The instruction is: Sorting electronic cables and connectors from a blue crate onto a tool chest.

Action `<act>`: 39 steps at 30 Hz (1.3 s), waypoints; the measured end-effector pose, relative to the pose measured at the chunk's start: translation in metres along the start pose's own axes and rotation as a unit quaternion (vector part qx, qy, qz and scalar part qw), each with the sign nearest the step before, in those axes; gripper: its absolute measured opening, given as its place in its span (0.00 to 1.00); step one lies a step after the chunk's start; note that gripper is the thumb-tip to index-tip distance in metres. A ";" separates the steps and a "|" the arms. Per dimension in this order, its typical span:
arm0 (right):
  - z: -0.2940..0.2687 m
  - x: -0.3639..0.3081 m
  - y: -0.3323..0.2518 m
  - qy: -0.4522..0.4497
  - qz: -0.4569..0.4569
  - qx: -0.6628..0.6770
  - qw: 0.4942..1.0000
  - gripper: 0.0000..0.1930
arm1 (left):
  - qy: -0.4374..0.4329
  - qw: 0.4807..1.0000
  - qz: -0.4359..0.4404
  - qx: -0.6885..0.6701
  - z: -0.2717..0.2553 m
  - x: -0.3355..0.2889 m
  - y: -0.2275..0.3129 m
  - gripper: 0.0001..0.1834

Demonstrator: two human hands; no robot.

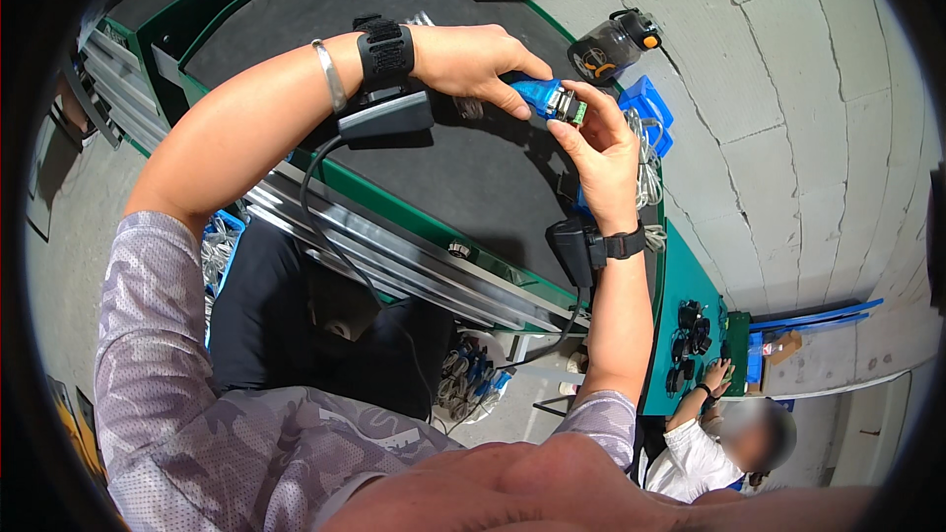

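Note:
Over the dark work mat [473, 197], both my hands meet at one small assembly. My left hand [473, 61] pinches a translucent blue cable connector [535, 92] between thumb and fingers. A metal plug end on it points toward my right hand [606, 150]. Thumb and fingertips of that hand close round a small green terminal block [578, 113] at the metal end. The two pieces are touching or joined; whether they are fully seated I cannot tell. Part of a grey cable [469, 106] lies below my left hand.
Past my right hand are a dark bottle [609, 47], a blue bin [647, 108] and coiled grey cables [648, 163]. A white bucket [483, 404] of cables stands below the bench. At far right a co-worker's hand [717, 374] is beside black parts [690, 335].

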State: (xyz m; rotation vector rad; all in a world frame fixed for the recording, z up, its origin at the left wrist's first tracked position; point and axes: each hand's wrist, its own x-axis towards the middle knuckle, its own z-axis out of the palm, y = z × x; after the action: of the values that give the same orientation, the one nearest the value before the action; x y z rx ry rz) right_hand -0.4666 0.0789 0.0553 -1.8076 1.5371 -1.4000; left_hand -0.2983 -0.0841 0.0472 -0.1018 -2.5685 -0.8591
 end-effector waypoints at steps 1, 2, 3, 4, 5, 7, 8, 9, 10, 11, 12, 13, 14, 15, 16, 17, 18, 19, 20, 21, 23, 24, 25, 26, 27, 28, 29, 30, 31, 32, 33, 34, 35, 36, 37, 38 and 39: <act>0.000 0.000 0.000 0.004 -0.015 -0.034 0.999 0.21 | 0.003 1.000 0.005 -0.006 0.000 0.000 -0.001 0.21; 0.000 0.000 0.001 0.004 -0.015 -0.034 0.999 0.21 | -0.001 1.000 -0.002 -0.007 0.000 0.001 -0.001 0.22; 0.000 0.000 0.001 0.012 -0.022 -0.045 0.999 0.21 | -0.005 1.000 -0.010 -0.008 0.000 0.001 -0.002 0.22; 0.000 0.000 0.001 0.020 -0.029 -0.057 0.998 0.21 | -0.005 1.000 -0.010 -0.008 0.000 0.001 -0.002 0.22; 0.001 0.001 0.001 0.020 -0.029 -0.057 0.998 0.21 | 0.005 1.000 0.008 0.000 0.001 0.001 -0.003 0.22; 0.001 0.001 0.001 0.026 -0.033 -0.075 0.996 0.20 | 0.015 1.000 0.025 0.007 0.001 0.001 -0.004 0.22; 0.001 0.001 0.000 0.025 -0.033 -0.075 0.996 0.20 | 0.004 1.000 0.011 0.009 0.001 0.002 -0.005 0.22; 0.002 0.001 0.000 0.031 -0.037 -0.093 0.995 0.20 | -0.006 1.000 -0.003 0.011 0.001 0.002 -0.005 0.22; 0.002 0.001 0.000 0.038 -0.041 -0.111 0.992 0.19 | -0.006 1.000 -0.004 0.011 0.001 0.002 -0.006 0.22; 0.002 0.001 0.000 0.038 -0.040 -0.110 0.992 0.19 | 0.002 1.000 0.002 0.009 0.002 0.003 -0.007 0.20; 0.003 0.001 0.000 0.042 -0.049 -0.131 0.989 0.19 | 0.010 1.000 0.009 0.006 0.002 0.003 -0.007 0.19; 0.003 0.001 0.000 0.048 -0.058 -0.152 0.986 0.19 | 0.010 1.000 0.009 0.006 0.002 0.003 -0.007 0.19; 0.003 0.000 0.000 0.047 -0.058 -0.152 0.986 0.19 | 0.012 1.000 0.015 0.015 0.002 0.004 -0.007 0.19; 0.003 0.000 0.000 0.048 -0.058 -0.168 0.983 0.19 | 0.012 0.999 0.014 0.030 0.003 0.004 -0.007 0.18; 0.003 0.000 0.000 0.047 -0.059 -0.185 0.980 0.19 | 0.013 0.999 0.021 0.023 0.003 0.004 -0.006 0.18; 0.004 0.000 0.001 0.047 -0.056 -0.183 0.980 0.19 | 0.009 1.000 0.013 0.022 0.003 0.004 -0.005 0.18; 0.004 0.000 0.002 0.046 -0.054 -0.190 0.979 0.19 | 0.005 1.000 0.006 0.026 0.003 0.004 -0.004 0.18; 0.004 0.000 0.002 0.047 -0.050 -0.199 0.978 0.19 | 0.005 1.000 0.004 0.021 0.003 0.004 -0.003 0.18; 0.005 0.000 0.003 0.045 -0.050 -0.197 0.978 0.19 | -0.003 1.000 -0.007 0.024 0.003 0.004 -0.002 0.18; 0.005 0.000 0.003 0.049 -0.046 -0.193 0.979 0.19 | -0.011 0.999 -0.018 0.027 0.003 0.004 -0.001 0.18; 0.006 0.000 0.003 0.051 -0.041 -0.189 0.980 0.19 | -0.015 0.999 -0.030 0.025 0.004 0.005 0.001 0.17; 0.006 0.000 0.003 0.052 -0.048 -0.200 0.977 0.19 | -0.021 0.999 -0.042 0.028 0.005 0.005 0.001 0.17; 0.006 -0.001 0.003 0.054 -0.055 -0.210 0.975 0.19 | -0.020 0.999 -0.041 0.023 0.006 0.006 0.001 0.17; 0.006 -0.001 0.002 0.053 -0.054 -0.210 0.975 0.19 | -0.013 0.999 -0.037 0.030 0.008 0.006 0.001 0.17; 0.005 -0.002 0.001 0.056 -0.064 -0.238 0.968 0.19 | -0.007 0.998 -0.036 0.044 0.010 0.006 0.001 0.17; 0.005 -0.002 0.001 0.056 -0.078 -0.264 0.960 0.18 | -0.006 0.999 -0.034 0.034 0.012 0.006 0.001 0.17; 0.006 -0.002 0.001 0.057 -0.073 -0.265 0.960 0.18 | 0.003 0.998 -0.031 0.049 0.013 0.006 0.000 0.16; 0.006 -0.002 0.001 0.056 -0.068 -0.256 0.963 0.18 | 0.012 0.998 -0.027 0.063 0.014 0.006 0.000 0.16; 0.006 -0.002 0.001 0.056 -0.062 -0.247 0.965 0.19 | 0.013 0.998 -0.028 0.061 0.014 0.005 0.000 0.16; 0.007 -0.001 0.002 0.055 -0.061 -0.248 0.965 0.19 | 0.017 0.997 -0.024 0.070 0.015 0.006 0.001 0.16; 0.008 0.000 0.003 0.053 -0.049 -0.216 0.974 0.19 | 0.019 0.996 -0.023 0.084 0.014 0.006 0.001 0.16; 0.008 0.001 0.004 0.052 -0.037 -0.184 0.981 0.19 | 0.021 0.996 -0.019 0.080 0.014 0.006 0.002 0.16; 0.009 0.001 0.004 0.054 -0.039 -0.185 0.981 0.19 | 0.017 0.998 -0.036 0.055 0.012 0.007 0.003 0.16; 0.009 0.001 0.004 0.057 -0.038 -0.140 0.988 0.20 | 0.011 0.998 -0.052 0.031 0.010 0.008 0.004 0.16; 0.008 0.001 0.004 0.061 -0.038 -0.094 0.993 0.20 | 0.009 0.998 -0.048 0.034 0.009 0.009 0.004 0.16; 0.007 0.001 0.003 0.066 -0.041 -0.096 0.992 0.20 | 0.011 0.998 -0.057 0.011 0.009 0.008 0.005 0.17; 0.005 0.001 0.002 0.063 -0.053 -0.115 0.990 0.20 | 0.012 0.998 -0.066 -0.013 0.008 0.008 0.004 0.19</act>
State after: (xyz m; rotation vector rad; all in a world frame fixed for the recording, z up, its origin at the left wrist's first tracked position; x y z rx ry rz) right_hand -0.4636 0.0755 0.0525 -1.9935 1.7525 -1.4615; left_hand -0.3076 -0.0765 0.0471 0.0720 -2.5658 -0.9358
